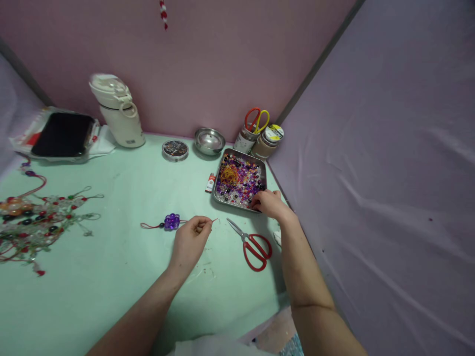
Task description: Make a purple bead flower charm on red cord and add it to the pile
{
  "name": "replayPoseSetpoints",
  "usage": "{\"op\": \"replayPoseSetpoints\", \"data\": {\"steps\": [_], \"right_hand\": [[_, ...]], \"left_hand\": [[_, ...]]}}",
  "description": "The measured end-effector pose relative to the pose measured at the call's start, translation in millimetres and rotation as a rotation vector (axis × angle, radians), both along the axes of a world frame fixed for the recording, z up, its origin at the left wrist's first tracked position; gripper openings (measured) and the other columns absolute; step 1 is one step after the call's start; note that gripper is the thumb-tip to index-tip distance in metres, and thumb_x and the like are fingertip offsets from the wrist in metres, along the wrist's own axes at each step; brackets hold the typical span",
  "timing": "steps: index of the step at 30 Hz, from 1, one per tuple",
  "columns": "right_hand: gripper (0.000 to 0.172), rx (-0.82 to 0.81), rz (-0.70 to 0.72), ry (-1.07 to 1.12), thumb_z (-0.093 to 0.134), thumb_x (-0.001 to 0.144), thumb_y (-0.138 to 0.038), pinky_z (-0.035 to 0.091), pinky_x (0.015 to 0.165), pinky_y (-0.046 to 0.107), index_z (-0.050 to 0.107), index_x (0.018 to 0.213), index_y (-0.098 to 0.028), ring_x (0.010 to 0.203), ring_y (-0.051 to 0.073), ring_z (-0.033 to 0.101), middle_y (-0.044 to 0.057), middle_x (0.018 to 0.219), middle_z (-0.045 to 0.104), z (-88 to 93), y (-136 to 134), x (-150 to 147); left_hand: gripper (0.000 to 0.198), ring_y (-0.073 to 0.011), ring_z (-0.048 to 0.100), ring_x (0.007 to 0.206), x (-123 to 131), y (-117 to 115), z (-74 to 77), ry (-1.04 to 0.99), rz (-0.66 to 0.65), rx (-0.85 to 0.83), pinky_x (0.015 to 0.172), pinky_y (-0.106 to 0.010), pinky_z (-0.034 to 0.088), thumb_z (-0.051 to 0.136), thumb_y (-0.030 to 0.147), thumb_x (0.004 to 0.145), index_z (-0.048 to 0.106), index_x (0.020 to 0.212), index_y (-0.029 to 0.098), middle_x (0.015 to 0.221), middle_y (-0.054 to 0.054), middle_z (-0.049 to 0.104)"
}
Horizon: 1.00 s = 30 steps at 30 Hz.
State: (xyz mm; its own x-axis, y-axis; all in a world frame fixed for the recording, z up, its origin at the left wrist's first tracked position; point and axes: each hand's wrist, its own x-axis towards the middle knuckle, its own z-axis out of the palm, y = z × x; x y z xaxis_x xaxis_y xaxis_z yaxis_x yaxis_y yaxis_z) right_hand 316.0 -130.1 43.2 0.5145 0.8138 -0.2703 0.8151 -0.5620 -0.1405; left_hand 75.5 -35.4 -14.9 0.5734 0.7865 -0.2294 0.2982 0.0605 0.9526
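My left hand pinches a thin red cord, whose end pokes out past the fingertips to the right. On the other side of that hand, the cord runs to a purple bead cluster with a dark bead and a red loop, lying on the table. My right hand reaches over the near right corner of a metal tray full of mixed beads. Its fingers are bent together down among the beads; whatever they grip is hidden. Scissors with red handles lie between the two forearms.
Beaded strings are heaped at the left. Along the back stand a white bottle, a round container, a steel bowl, a can holding scissors and a jar. A lighter lies beside the tray.
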Motion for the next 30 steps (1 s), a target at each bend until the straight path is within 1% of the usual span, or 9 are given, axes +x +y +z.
{"op": "replayPoseSetpoints", "data": {"steps": [3,5,7,9,13,17,22,27,30], "right_hand": [[0.019,0.134,-0.008,0.011,0.056,0.079,-0.012,0.032,0.082,0.035,0.070,0.078,-0.024,0.087,0.021,0.060,0.003,0.087,0.073,15.5,-11.1,-11.6],[0.017,0.374,-0.017,0.170,0.053,0.083,-0.019,0.040,0.077,0.033,0.069,0.087,-0.024,0.078,0.018,0.062,0.002,0.088,0.072,25.3,-19.1,-27.4],[0.015,0.562,-0.037,0.390,0.054,0.085,-0.026,0.045,0.076,0.032,0.068,0.091,-0.025,0.079,0.017,0.064,0.001,0.088,0.072,29.0,-22.1,-48.5],[0.013,0.683,-0.070,0.617,0.059,0.083,-0.028,0.049,0.078,0.032,0.068,0.091,-0.025,0.080,0.017,0.065,0.000,0.085,0.071,23.8,-17.6,-70.7],[0.010,0.861,-0.211,0.916,0.063,0.079,-0.026,0.053,0.074,0.031,0.069,0.086,-0.024,0.080,0.017,0.067,0.001,0.082,0.069,-4.2,4.1,-101.6],[0.014,0.935,-0.297,1.025,0.070,0.072,-0.027,0.053,0.082,0.033,0.071,0.086,-0.023,0.081,0.016,0.066,0.002,0.087,0.071,-28.5,16.6,-111.5],[0.020,0.983,-0.396,1.098,0.075,0.067,-0.026,0.052,0.082,0.033,0.070,0.086,-0.022,0.080,0.016,0.066,0.001,0.086,0.071,-43.5,16.4,-115.9],[0.022,0.999,-0.436,1.157,0.077,0.064,-0.026,0.053,0.082,0.033,0.069,0.083,-0.022,0.077,0.016,0.067,0.000,0.082,0.070,-50.4,17.1,-117.1],[0.023,0.995,-0.455,1.191,0.079,0.062,-0.027,0.055,0.080,0.035,0.068,0.082,-0.022,0.076,0.017,0.067,0.001,0.081,0.070,-52.3,18.2,-117.8]], "left_hand": [[0.024,-0.0197,0.065,0.074,-0.2,-0.6,2.0,0.001,0.002,0.002,0.070,-0.029,0.047,0.059,0.039,0.076,0.067,0.082,0.018,0.078,-0.004,0.071],[0.023,-0.0193,0.065,0.072,-0.5,-1.4,4.5,-0.002,0.007,0.006,0.069,-0.029,0.047,0.059,0.039,0.076,0.068,0.082,0.018,0.077,-0.003,0.071],[0.024,-0.0188,0.065,0.071,-0.9,-2.3,7.3,-0.012,0.006,0.006,0.067,-0.028,0.047,0.060,0.040,0.076,0.068,0.081,0.018,0.076,-0.003,0.070],[0.025,-0.0184,0.064,0.070,-1.5,-2.6,9.4,-0.024,0.004,0.009,0.065,-0.027,0.046,0.060,0.041,0.076,0.068,0.082,0.018,0.075,-0.003,0.070],[0.025,-0.0178,0.063,0.070,-2.9,-1.4,9.6,-0.042,0.013,0.034,0.063,-0.026,0.045,0.059,0.041,0.078,0.068,0.084,0.018,0.076,-0.003,0.070],[0.024,-0.0163,0.061,0.065,-3.7,-0.1,8.6,-0.058,0.028,0.054,0.061,-0.026,0.044,0.058,0.039,0.079,0.068,0.086,0.018,0.074,-0.002,0.068],[0.020,-0.0121,0.051,0.054,-4.9,-0.7,14.1,-0.052,0.023,0.082,0.055,-0.024,0.038,0.056,0.035,0.081,0.066,0.085,0.018,0.070,0.001,0.064],[0.013,-0.0085,0.045,0.054,-5.4,0.8,16.8,-0.098,0.039,0.249,0.058,-0.024,0.038,0.056,0.027,0.081,0.065,0.078,0.017,0.089,-0.002,0.063],[0.011,-0.0075,0.044,0.054,-4.5,1.2,15.4,-0.105,0.056,0.233,0.057,-0.024,0.038,0.057,0.024,0.080,0.065,0.076,0.017,0.096,-0.003,0.062]]}}
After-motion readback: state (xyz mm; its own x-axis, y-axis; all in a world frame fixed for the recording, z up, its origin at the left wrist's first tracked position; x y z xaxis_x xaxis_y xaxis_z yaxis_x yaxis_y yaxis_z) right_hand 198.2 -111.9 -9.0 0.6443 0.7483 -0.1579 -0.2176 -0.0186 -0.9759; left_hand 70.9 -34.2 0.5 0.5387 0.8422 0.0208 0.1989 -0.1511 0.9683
